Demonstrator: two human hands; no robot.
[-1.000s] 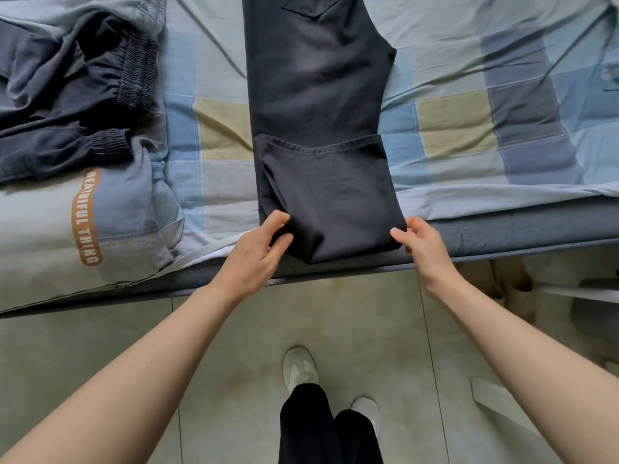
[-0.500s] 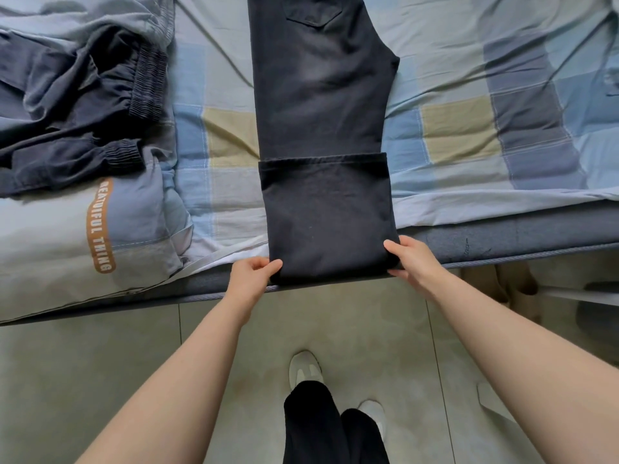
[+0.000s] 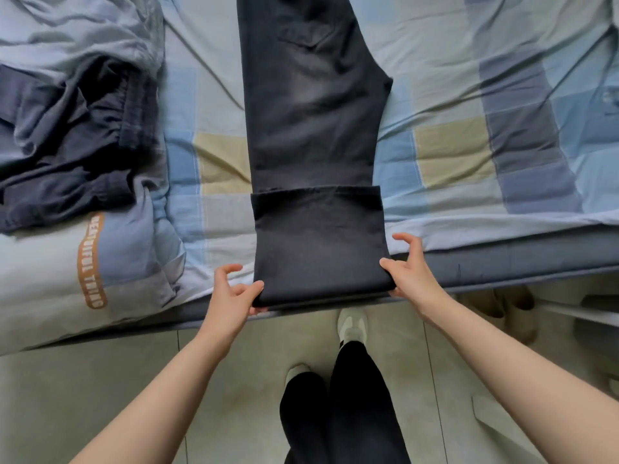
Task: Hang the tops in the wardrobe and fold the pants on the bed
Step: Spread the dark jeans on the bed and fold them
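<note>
The dark pants (image 3: 311, 135) lie lengthwise on the bed (image 3: 469, 152), legs stacked one on the other, with the hem end already turned up once so that its edge crosses the legs partway along. The fold itself sits at the bed's near edge, just over the dark mattress side.

The left hand (image 3: 231, 296) pinches the left corner of that fold between thumb and fingers, its other fingers curled loosely above the cloth. The right hand (image 3: 410, 272) grips the right corner the same way, thumb on top and index finger lifted clear.

The step in hand looks like the second fold, carrying the doubled section up toward the waist. To do it well, both corners should rise together and travel straight along the pants, so the side edges stay lined up and the layers do not slip. Setting the fold down flat and then smoothing from the middle outward would press out trapped creases.

Left of the pants, a heap of other clothes (image 3: 67, 139) rests on a pale blue printed garment (image 3: 83, 259), waiting their turn.
</note>
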